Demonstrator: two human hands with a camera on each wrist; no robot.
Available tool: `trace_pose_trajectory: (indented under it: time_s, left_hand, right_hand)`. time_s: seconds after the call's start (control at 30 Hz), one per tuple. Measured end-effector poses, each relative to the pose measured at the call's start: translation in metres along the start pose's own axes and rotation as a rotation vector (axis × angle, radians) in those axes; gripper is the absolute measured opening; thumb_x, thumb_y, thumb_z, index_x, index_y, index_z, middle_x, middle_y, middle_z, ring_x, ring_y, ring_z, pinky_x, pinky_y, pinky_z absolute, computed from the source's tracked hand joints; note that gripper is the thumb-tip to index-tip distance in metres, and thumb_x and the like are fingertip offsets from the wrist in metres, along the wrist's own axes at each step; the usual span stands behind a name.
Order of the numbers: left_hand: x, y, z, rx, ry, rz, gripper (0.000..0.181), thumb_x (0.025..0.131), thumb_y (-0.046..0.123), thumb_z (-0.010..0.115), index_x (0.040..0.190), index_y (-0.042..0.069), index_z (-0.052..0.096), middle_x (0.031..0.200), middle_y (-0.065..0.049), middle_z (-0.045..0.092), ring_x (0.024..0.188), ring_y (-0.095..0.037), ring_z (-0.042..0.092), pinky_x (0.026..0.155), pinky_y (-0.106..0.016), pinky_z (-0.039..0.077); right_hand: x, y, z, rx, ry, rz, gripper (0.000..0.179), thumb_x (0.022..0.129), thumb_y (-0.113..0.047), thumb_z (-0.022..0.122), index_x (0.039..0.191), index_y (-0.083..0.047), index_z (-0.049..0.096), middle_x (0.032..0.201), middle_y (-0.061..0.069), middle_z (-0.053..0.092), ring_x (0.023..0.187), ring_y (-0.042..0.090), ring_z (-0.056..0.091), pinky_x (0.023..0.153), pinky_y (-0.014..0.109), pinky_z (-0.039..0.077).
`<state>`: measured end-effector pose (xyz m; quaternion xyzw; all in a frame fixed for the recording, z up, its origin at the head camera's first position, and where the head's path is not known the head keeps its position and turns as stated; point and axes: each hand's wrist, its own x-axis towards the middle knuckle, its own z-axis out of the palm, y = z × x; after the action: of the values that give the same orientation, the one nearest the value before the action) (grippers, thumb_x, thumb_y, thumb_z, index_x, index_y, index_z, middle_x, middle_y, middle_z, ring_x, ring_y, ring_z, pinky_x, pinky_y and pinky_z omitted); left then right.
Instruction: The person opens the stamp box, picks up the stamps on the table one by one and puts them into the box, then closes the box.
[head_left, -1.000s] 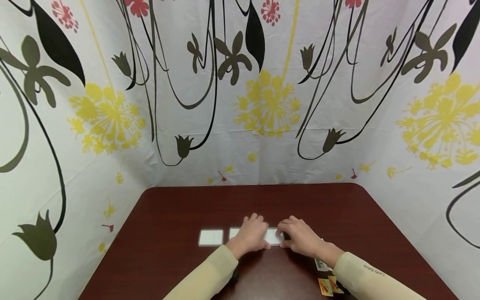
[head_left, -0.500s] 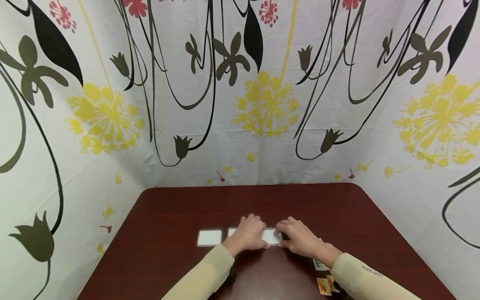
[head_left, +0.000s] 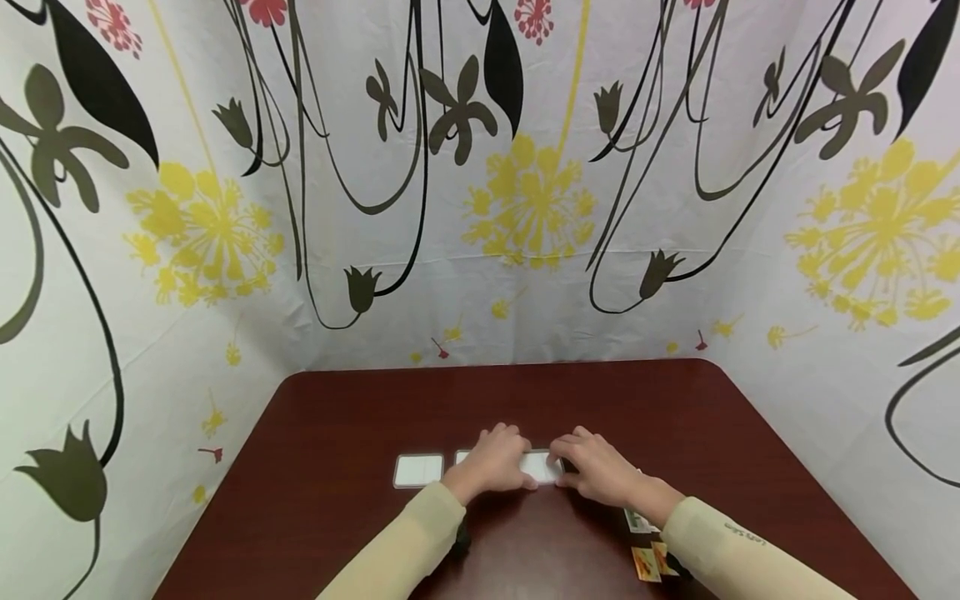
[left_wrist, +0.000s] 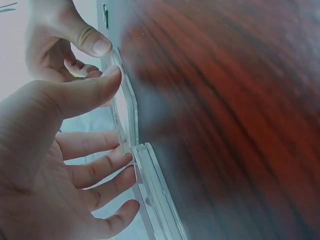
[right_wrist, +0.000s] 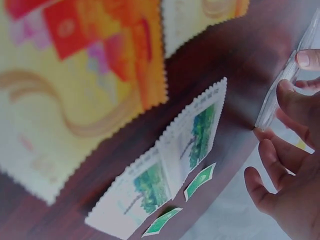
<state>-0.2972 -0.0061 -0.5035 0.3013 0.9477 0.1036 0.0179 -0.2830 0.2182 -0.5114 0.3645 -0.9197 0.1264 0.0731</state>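
3 rectangular white cases with clear plastic rims (head_left: 418, 472), in one row on dark red wood-grain counter (head_left: 352, 417) | landmark: rightmost case (head_left: 540, 467) | left hand (head_left: 493, 462): pinching its left side | right hand (head_left: 597, 467): pinching its right side | right of it: 2 orange-yellow paper stamps (right_wrist: 95, 85), 2 white-green stamps (right_wrist: 150, 186), 2 small green stamps (right_wrist: 200, 181)

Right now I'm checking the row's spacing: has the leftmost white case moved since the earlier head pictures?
No. In the head view, the leftmost white case keeps its place against the table; only the whole picture shifted slightly.
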Motion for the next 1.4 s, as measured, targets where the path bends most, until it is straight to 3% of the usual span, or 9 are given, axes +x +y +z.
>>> trace_pose_trajectory:
  time_s: [0.13, 0.27, 0.47, 0.6, 1.07, 1.4]
  left_hand:
    - [-0.001, -0.001, -0.002, -0.034, -0.007, 0.003, 0.055, 0.081, 0.055, 0.08, 0.119, 0.016, 0.074, 0.104, 0.003, 0.059, 0.099, -0.018, 0.052, 0.093, -0.051, 0.046]
    - [-0.003, -0.003, -0.002, -0.067, 0.01, 0.011, 0.062, 0.083, 0.055, 0.079, 0.127, 0.012, 0.071, 0.108, 0.001, 0.059, 0.101, -0.018, 0.051, 0.09, -0.047, 0.046]
    - [-0.003, -0.013, -0.004, -0.098, 0.052, 0.049, 0.06, 0.083, 0.052, 0.08, 0.126, 0.011, 0.071, 0.109, 0.003, 0.06, 0.1, -0.015, 0.049, 0.087, -0.041, 0.045]
    - [-0.002, -0.017, -0.01, -0.121, 0.04, 0.056, 0.061, 0.084, 0.049, 0.08, 0.13, 0.011, 0.07, 0.11, 0.005, 0.058, 0.101, -0.013, 0.048, 0.09, -0.04, 0.045]
    - [0.019, -0.03, -0.034, -0.077, 0.022, 0.065, 0.062, 0.089, 0.046, 0.076, 0.138, 0.01, 0.063, 0.119, 0.001, 0.056, 0.109, -0.017, 0.047, 0.094, -0.043, 0.043]
    - [0.039, -0.037, -0.036, -0.054, 0.037, 0.023, 0.059, 0.093, 0.04, 0.074, 0.141, 0.01, 0.06, 0.128, -0.003, 0.054, 0.12, -0.023, 0.046, 0.098, -0.051, 0.041]
  right_hand:
    - [0.0, 0.0, -0.003, 0.002, 0.01, -0.004, 0.023, 0.084, -0.025, 0.084, 0.104, -0.024, 0.071, 0.106, -0.01, 0.068, 0.085, 0.011, 0.046, 0.071, 0.036, 0.04]
    - [-0.002, -0.002, -0.011, 0.021, 0.033, 0.0, 0.023, 0.084, -0.023, 0.084, 0.105, -0.022, 0.073, 0.105, -0.008, 0.07, 0.087, 0.011, 0.047, 0.073, 0.038, 0.039]
    - [-0.001, 0.002, -0.016, 0.044, 0.075, -0.015, 0.024, 0.084, -0.02, 0.084, 0.105, -0.022, 0.073, 0.105, -0.007, 0.071, 0.09, 0.011, 0.047, 0.073, 0.039, 0.038]
    - [0.001, 0.007, -0.016, 0.037, 0.108, -0.035, 0.026, 0.084, -0.023, 0.085, 0.108, -0.024, 0.074, 0.109, -0.011, 0.071, 0.092, 0.011, 0.049, 0.075, 0.039, 0.04]
    - [0.024, 0.025, -0.03, 0.016, 0.127, -0.025, 0.032, 0.085, -0.028, 0.083, 0.116, -0.024, 0.074, 0.114, -0.012, 0.07, 0.103, 0.016, 0.051, 0.081, 0.047, 0.043]
    - [0.046, 0.043, -0.028, 0.011, 0.116, 0.031, 0.033, 0.086, -0.029, 0.083, 0.117, -0.022, 0.075, 0.115, -0.01, 0.07, 0.106, 0.022, 0.054, 0.084, 0.052, 0.045]
